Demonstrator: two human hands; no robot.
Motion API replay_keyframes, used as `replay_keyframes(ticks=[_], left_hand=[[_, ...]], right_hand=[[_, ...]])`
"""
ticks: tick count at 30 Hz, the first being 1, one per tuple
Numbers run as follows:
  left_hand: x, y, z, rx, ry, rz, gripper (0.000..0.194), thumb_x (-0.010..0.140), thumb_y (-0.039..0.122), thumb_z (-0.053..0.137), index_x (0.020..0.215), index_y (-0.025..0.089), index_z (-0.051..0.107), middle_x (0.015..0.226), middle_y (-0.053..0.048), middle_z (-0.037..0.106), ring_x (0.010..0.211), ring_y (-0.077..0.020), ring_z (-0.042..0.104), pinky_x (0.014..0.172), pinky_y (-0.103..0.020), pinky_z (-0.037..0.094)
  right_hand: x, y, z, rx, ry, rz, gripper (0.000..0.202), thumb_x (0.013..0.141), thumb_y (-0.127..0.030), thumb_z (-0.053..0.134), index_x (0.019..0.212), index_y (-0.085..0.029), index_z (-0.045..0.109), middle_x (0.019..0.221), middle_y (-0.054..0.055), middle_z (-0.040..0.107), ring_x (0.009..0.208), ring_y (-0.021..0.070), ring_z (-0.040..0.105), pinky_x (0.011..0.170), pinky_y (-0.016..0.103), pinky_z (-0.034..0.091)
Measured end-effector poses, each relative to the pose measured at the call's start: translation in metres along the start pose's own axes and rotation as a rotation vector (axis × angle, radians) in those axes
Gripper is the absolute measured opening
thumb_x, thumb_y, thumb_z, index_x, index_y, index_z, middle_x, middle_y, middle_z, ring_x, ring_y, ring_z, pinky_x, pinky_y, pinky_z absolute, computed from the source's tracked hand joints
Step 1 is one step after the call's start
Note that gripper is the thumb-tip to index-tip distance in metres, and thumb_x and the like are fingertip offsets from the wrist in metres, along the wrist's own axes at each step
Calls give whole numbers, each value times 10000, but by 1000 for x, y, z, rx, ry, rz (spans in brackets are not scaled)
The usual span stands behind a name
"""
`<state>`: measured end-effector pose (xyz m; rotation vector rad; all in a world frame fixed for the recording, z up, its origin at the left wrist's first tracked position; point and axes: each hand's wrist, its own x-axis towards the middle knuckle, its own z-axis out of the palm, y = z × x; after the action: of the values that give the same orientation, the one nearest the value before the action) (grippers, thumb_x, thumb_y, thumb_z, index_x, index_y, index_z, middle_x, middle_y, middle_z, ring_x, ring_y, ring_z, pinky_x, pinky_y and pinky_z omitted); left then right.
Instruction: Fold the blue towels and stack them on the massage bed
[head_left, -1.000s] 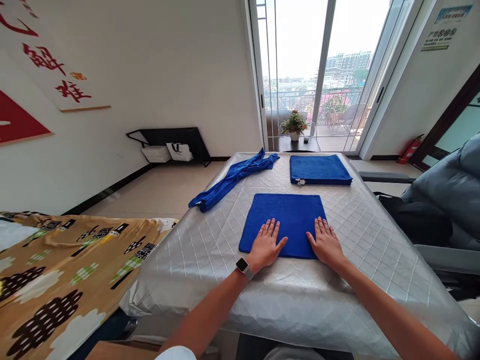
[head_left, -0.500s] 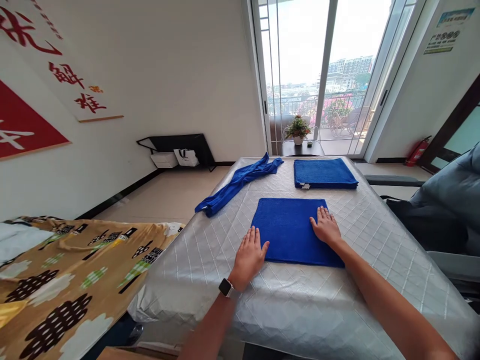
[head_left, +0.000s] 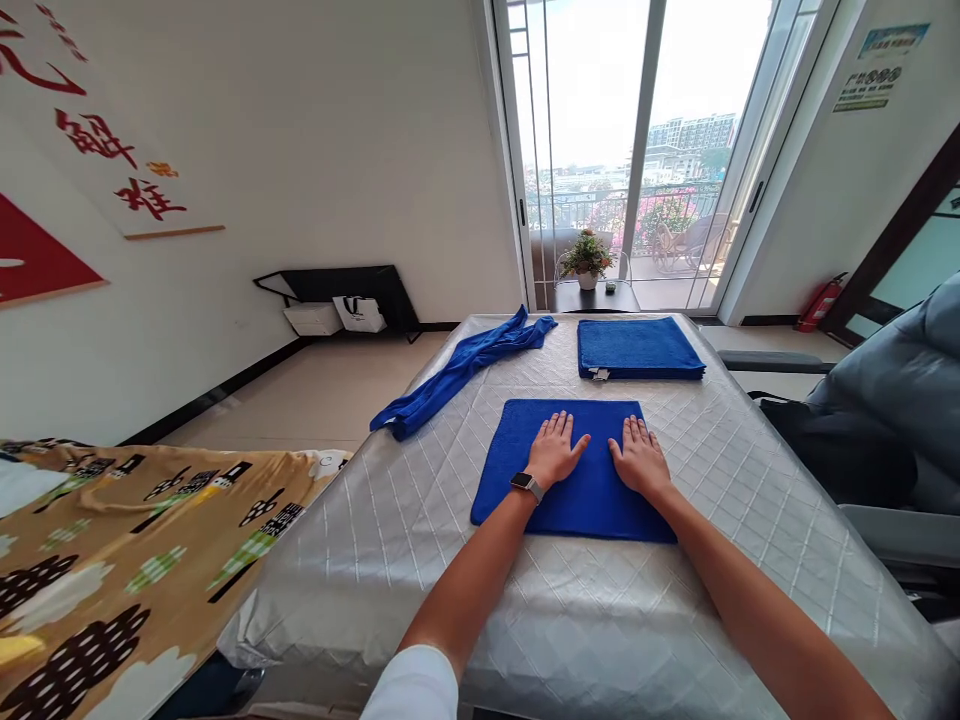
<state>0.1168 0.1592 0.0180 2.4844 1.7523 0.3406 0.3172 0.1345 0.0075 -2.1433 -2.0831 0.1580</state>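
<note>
A blue towel (head_left: 517,450), folded into a flat rectangle, lies on the silver quilted table cover (head_left: 390,540). My left hand (head_left: 555,450) rests palm down on its middle, fingers outstretched, with a watch on the wrist. Flat near the towel's right edge is my right hand (head_left: 640,457), its fingers straight and the thumb pointing inward. Beyond the towel, toward the window, sits a neat stack of folded blue towels (head_left: 641,348) with a white tag at its front corner. Loose blue cloth (head_left: 465,370) stretches in a crumpled strip along the left edge.
A patterned tan blanket (head_left: 180,540) covers a surface at the left. On the right stands a dark padded chair (head_left: 892,370) beside the table. A potted plant (head_left: 588,258) is on a small table before the glass door; a fire extinguisher (head_left: 821,302) stands by the right wall.
My left hand has moved right, from the towel's left edge onto its middle. My right hand stays on the right part. The view has shifted slightly.
</note>
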Motion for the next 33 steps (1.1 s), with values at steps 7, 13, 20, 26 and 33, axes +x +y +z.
replay_keyframes(ticks=[7, 13, 20, 26, 33], left_hand=[[-25, -89, -26, 87, -12, -240, 815, 1053, 608, 182, 1607, 18, 278, 1688, -190, 234, 1575, -288, 211, 1282, -427, 185], [-27, -88, -24, 107, -32, -271, 832, 1047, 618, 184, 1615, 14, 255, 1696, -174, 214, 1581, -269, 195, 1288, -393, 163], [-20, -94, -38, 130, -109, -290, 835, 1039, 649, 173, 1607, 52, 308, 1681, -167, 269, 1558, -279, 270, 1258, -403, 252], [31, -48, -53, 250, 43, -164, 701, 1059, 582, 269, 1452, 79, 558, 1548, -210, 497, 1454, -332, 442, 1203, -452, 335], [68, 63, 12, 1, 36, 158, 668, 1079, 554, 194, 1535, 160, 481, 1604, -128, 449, 1513, -266, 365, 1247, -438, 284]], right_hand=[[-2, -3, -2, -49, -22, 22, 753, 1058, -496, 180, 1639, -17, 174, 1712, 136, 143, 1591, 259, 105, 1284, 452, 73], [30, 1, -14, -70, -53, -35, 737, 1058, -474, 168, 1639, -20, 176, 1711, 134, 155, 1594, 255, 80, 1282, 464, 28], [64, 9, -4, -11, -35, -20, 729, 1059, -474, 178, 1638, -32, 200, 1709, 137, 180, 1588, 238, 129, 1276, 408, 99], [63, 10, 4, -5, 25, -18, 718, 1060, -467, 197, 1636, -38, 220, 1705, 123, 207, 1583, 239, 155, 1276, 401, 106], [61, 13, 4, -50, 18, -57, 670, 1057, -376, 193, 1635, -40, 227, 1709, 118, 190, 1585, 236, 147, 1273, 396, 116]])
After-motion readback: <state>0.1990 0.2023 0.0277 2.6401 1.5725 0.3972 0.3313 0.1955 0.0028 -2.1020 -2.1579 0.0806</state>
